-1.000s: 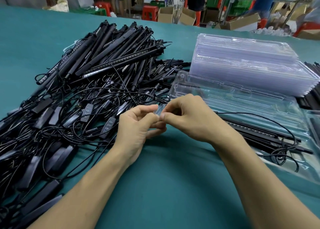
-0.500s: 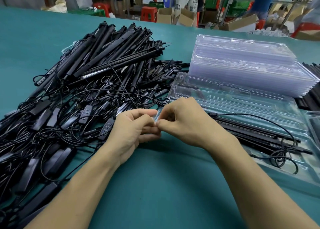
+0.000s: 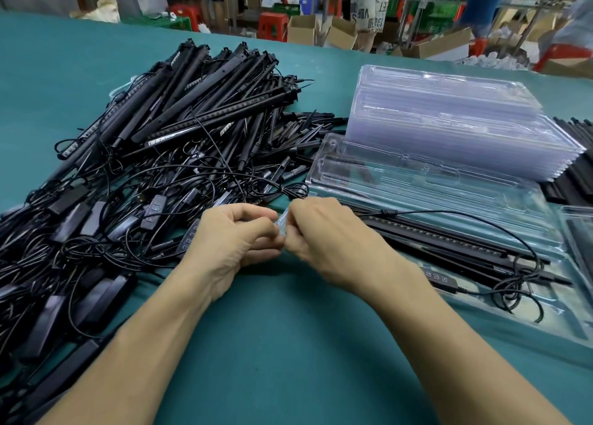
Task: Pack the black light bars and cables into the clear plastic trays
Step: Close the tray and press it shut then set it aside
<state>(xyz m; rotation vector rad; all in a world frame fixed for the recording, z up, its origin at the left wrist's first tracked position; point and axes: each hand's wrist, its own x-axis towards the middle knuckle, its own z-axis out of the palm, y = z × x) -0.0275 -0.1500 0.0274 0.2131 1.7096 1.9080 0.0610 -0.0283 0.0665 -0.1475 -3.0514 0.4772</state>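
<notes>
Hands: left hand (image 3: 234, 235) and right hand (image 3: 324, 241) together, pinching one small clear plastic piece (image 3: 283, 219).
Stack: one, clear plastic trays (image 3: 449, 129).

Matt black against glossy clear plastic.
Light bars (image 3: 205, 110) and cables (image 3: 523, 285): matt black plastic. Stacked trays (image 3: 449, 126) and the small clear piece (image 3: 283, 217): glossy, transparent plastic. Table cover (image 3: 288, 344): smooth, matt teal. Boxes (image 3: 301, 31): plain brown cardboard.

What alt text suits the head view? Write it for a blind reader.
The left hand and right hand pinch a small clear plastic piece between them over a teal table. A pile of black light bars and cables lies left; a stack of clear trays and an open tray holding a bar sit right.
</notes>
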